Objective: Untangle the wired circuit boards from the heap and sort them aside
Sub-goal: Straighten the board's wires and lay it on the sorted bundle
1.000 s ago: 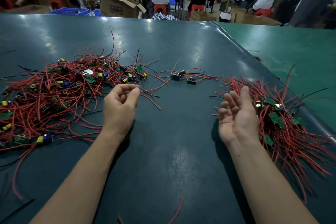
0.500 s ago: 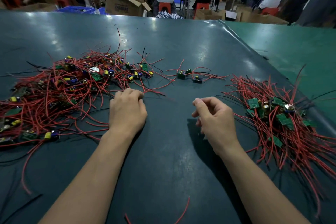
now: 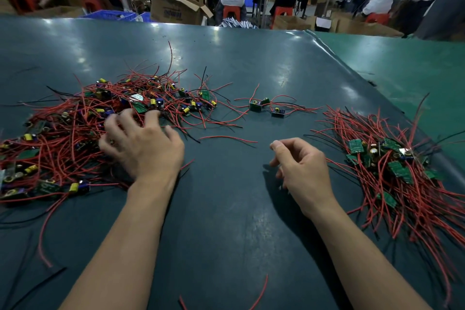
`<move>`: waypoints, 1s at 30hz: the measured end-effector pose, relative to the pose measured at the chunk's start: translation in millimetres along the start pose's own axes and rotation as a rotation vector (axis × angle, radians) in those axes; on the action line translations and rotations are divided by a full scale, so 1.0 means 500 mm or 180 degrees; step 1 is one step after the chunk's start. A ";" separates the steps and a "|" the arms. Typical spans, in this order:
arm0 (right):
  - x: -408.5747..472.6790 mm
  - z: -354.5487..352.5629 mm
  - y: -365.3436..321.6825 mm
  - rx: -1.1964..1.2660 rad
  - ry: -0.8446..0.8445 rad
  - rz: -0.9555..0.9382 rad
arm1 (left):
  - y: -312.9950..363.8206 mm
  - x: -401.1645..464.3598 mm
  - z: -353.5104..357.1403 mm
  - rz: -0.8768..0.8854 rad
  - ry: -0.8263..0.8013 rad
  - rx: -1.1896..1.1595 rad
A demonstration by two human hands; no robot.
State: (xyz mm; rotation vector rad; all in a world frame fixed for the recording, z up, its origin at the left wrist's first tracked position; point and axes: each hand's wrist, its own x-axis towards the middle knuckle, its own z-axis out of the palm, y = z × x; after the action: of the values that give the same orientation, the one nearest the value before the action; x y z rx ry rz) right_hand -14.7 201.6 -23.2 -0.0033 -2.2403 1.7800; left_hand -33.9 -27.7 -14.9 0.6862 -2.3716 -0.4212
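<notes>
Left hand (image 3: 143, 148) palm-down on the near edge of the heap (image 3: 83, 133) at desk (image 3: 226, 221) left, fingers spread among red wires; whether the grip has closed on anything, cannot tell. Right hand (image 3: 302, 168) above bare desk at centre, fingers loosely curled, thumb out, grip empty. Sorted pile (image 3: 392, 166) well right. Two stray boards (image 3: 266, 107) farther back, between the piles.

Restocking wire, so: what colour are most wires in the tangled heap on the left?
Red, with a few black ones mixed into the heap. The head view shows it clearly.
</notes>
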 end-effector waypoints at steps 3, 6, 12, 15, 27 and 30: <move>0.000 -0.001 0.002 0.0009 -0.0017 0.0003 | -0.017 0.009 -0.003 -0.0397 -0.0656 0.0326; 0.000 -0.002 0.000 0.0039 -0.0034 0.0015 | -0.019 0.008 0.004 -0.0274 -0.0708 0.0280; 0.002 -0.001 0.001 0.0027 -0.0017 0.0011 | -0.016 0.011 -0.002 -0.0531 -0.0062 -0.0266; 0.001 -0.001 0.001 0.0016 -0.0029 0.0014 | -0.004 0.005 -0.004 -0.0254 0.0123 -0.0505; 0.002 -0.001 -0.001 -0.0065 -0.0066 0.0018 | 0.033 -0.034 -0.014 0.1342 -0.1112 -0.1510; 0.002 -0.002 0.001 -0.0072 -0.0072 0.0010 | 0.031 -0.036 -0.017 0.1393 -0.1476 -0.1702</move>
State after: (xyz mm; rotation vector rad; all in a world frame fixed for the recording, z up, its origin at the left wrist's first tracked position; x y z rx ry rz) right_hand -15.4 203.0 -23.2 0.0086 -2.2772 1.7648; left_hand -22.3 -6.0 -10.2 -0.1985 -2.5552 -1.0470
